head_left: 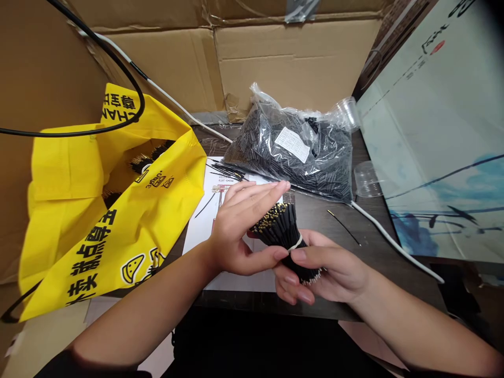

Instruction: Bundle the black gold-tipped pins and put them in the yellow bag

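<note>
A thick bundle of short black wires with gold tips is tied by a pale rubber band. My right hand is closed around its lower part, thumb near the band. Against the bundle's left side and gold-tipped top lies my left hand, fingers stretched out straight and its thumb touching the wires by the band. One loose black wire with a gold end rests on the dark table to the right. Several more loose wires lie on a white printed sheet, which my left hand partly covers.
A clear bag full of small black tubes sits at the back. Beside it are clear plastic cups. On the left, a yellow bag holds more wire bundles. A white cable crosses the table; cardboard stands behind.
</note>
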Motion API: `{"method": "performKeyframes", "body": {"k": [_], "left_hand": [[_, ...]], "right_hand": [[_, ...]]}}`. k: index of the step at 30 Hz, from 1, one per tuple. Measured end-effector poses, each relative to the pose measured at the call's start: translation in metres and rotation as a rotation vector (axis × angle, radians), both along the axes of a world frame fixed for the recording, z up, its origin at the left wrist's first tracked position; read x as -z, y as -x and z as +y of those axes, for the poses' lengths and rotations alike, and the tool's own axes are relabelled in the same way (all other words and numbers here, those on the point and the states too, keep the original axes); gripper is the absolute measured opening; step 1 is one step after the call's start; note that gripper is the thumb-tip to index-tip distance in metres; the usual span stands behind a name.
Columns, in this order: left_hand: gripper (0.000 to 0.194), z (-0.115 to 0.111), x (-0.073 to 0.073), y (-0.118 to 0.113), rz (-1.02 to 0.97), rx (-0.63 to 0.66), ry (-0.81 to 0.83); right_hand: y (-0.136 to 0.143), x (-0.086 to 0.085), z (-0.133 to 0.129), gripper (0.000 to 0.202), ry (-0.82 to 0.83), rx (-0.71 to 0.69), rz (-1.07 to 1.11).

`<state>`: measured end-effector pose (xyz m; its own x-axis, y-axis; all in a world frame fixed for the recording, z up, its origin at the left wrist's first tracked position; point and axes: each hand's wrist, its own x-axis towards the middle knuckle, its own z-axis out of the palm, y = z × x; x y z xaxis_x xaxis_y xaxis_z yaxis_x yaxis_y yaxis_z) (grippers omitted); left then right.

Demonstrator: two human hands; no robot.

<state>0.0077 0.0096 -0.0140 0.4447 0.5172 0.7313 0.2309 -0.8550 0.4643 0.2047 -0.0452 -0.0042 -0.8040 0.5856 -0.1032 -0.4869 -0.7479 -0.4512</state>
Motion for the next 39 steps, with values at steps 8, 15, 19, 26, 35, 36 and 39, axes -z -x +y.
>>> {"method": "performKeyframes", "body": {"k": [8, 15, 19, 26, 35, 36, 39], "left_hand": [[0.058, -0.0034, 0.0025, 0.0001, 0.043, -0.01, 0.068], [0.074, -0.0049, -0.0006, -0.0015, 0.006, -0.122, 0.021], [0.08, -0.0058, 0.0001, -0.0022, 0.013, -0.153, -0.02], [0.061, -0.0076, 0.0012, -0.0029, 0.095, -0.199, -0.083], [0.05, -0.0087, 0.0013, -0.0033, 0.13, -0.213, -0.087], [0.051, -0.0088, 0.0019, -0.0039, 0.125, -0.204, -0.078], [0.063, -0.0077, 0.0036, -0.0041, 0.084, -0.162, -0.029]], "right_hand": [[0.0008, 0.0002, -0.0007, 0.013, 0.005, 0.006, -0.029], [0.0013, 0.0001, 0.0017, 0.01, 0.021, 0.022, -0.019], [0.0012, -0.0007, 0.0019, 0.01, 0.013, 0.036, -0.034], [0.0002, -0.0012, 0.0013, 0.01, 0.025, 0.038, -0.083], [-0.001, -0.0016, 0.0009, 0.012, 0.047, 0.045, -0.114], [-0.0008, -0.0014, 0.0006, 0.012, 0.046, 0.055, -0.114], [0.0004, -0.0007, -0.0003, 0.014, 0.033, 0.096, -0.115]]}}
